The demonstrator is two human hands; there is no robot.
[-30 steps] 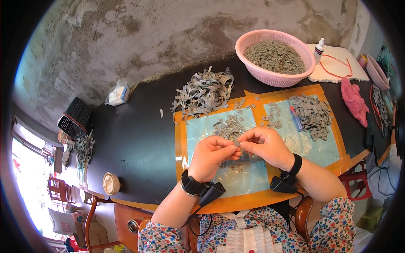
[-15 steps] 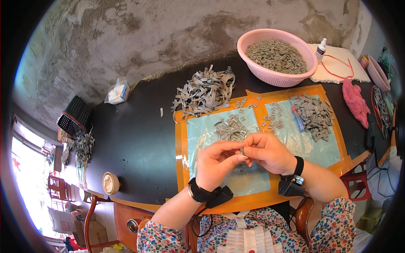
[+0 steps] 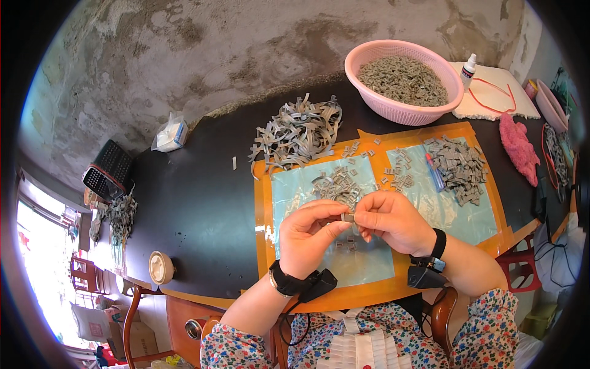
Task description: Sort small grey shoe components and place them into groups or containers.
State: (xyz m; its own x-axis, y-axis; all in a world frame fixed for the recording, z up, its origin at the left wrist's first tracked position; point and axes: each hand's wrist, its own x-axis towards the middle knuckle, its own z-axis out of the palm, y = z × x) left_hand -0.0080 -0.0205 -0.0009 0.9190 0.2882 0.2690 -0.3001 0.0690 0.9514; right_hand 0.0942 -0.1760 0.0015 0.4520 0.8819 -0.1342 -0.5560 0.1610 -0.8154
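Observation:
Over the front of a taped pale-blue sheet, my left hand (image 3: 307,241) and my right hand (image 3: 394,224) meet, thumbs and forefingers closed on one small grey clip-like piece (image 3: 348,218). It spans the gap between my two sets of fingertips; its details are too small to make out. Just beyond my hands lies a loose heap of similar small grey pieces (image 3: 337,186), partly hidden by my fingers. A few more pieces (image 3: 346,245) rest on the sheet below them. A larger heap of grey pieces (image 3: 462,170) sits to the right, beside a blue pen with a red end (image 3: 435,174).
A tangle of grey strips (image 3: 300,133) lies at the back of the black table (image 3: 203,203). Behind the sheet stands a pink basket (image 3: 402,114) full of small pieces. A white bottle (image 3: 468,71), pink cloth (image 3: 518,147), beige cup (image 3: 161,268) and black basket (image 3: 109,170) stand around.
My fingertips have drawn slightly apart, the left hand shifting a little left. The small grey piece between them now shows more fully. The piles look the same.

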